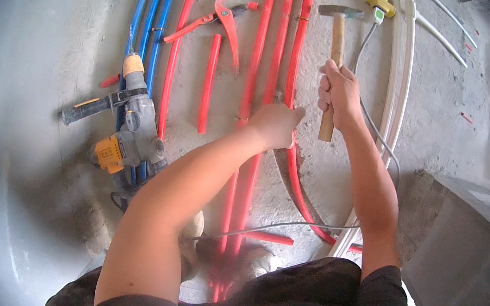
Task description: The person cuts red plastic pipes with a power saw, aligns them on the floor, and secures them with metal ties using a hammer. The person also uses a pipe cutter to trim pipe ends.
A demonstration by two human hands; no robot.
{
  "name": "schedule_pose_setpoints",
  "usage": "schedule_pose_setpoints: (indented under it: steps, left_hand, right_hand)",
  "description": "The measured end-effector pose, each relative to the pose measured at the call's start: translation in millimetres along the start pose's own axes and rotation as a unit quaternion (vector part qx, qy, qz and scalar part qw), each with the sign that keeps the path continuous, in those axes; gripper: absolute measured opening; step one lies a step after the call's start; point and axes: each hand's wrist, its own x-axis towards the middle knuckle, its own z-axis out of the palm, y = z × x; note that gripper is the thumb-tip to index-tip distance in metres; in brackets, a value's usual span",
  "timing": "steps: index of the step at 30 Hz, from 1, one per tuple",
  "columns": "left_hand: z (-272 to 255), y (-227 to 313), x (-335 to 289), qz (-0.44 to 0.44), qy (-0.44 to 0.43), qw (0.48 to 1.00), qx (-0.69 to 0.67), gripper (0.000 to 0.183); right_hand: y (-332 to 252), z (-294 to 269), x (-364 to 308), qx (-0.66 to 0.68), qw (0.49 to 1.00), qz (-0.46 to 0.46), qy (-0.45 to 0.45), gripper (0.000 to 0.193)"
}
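Observation:
My right hand (339, 94) is wrapped round the wooden handle of a hammer (338, 36), held upright in view with its dark metal head at the top. My left hand (276, 125) is closed against the rightmost red pipe (298, 52) of three. Its back hides most of the fingers, so whatever they grip does not show. Two more red pipes, one a middle pipe (280, 43) and one a left pipe (261, 40), run close by on its left. A narrow groove (283, 175) in the concrete floor passes beneath the left wrist.
To the left lie a rotary hammer drill (140, 120), blue pipes (152, 10), red pipe cutters (224, 18) and a short red pipe piece (209, 83). White pipes (399, 68) and a yellow-green device (380, 5) with a grey cable (364, 108) are on the right. A concrete ledge (463, 232) rises lower right.

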Motion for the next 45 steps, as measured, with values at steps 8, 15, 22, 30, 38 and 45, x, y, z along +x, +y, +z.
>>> schedule_pose_setpoints:
  steps: [8, 15, 22, 30, 38, 45]
  left_hand:
    - [4.1, -3.9, -1.1, 0.005, 0.011, 1.0, -0.011, 0.045]
    - [14.7, -5.1, -1.7, 0.003, 0.031, 0.999, -0.044, 0.039]
    - [13.3, -10.0, -6.3, -0.007, 0.023, 0.999, -0.044, 0.063]
    - [-0.7, 2.2, -10.6, -0.022, -0.018, 0.999, -0.019, 0.057]
    - [-1.4, -1.6, -7.6, -0.019, -0.004, 1.0, -0.009, 0.055]
    - [-5.9, 2.9, -9.2, -0.005, 0.01, 1.0, -0.016, 0.054]
  right_hand:
    - [13.5, -5.0, -4.0, -0.378, 0.897, -0.213, 0.089, 0.033]
    - [20.5, -9.2, 6.2, -0.528, 0.788, -0.307, 0.079, 0.031]
    - [-5.1, 5.6, -17.0, -0.454, 0.844, -0.278, 0.07, 0.036]
    - [2.7, 1.4, -4.9, -0.456, 0.848, -0.263, 0.067, 0.037]
    - [7.4, 3.0, 8.8, -0.483, 0.837, -0.246, 0.076, 0.035]
    - [5.7, 3.4, 4.3, -0.513, 0.826, -0.217, 0.088, 0.04]
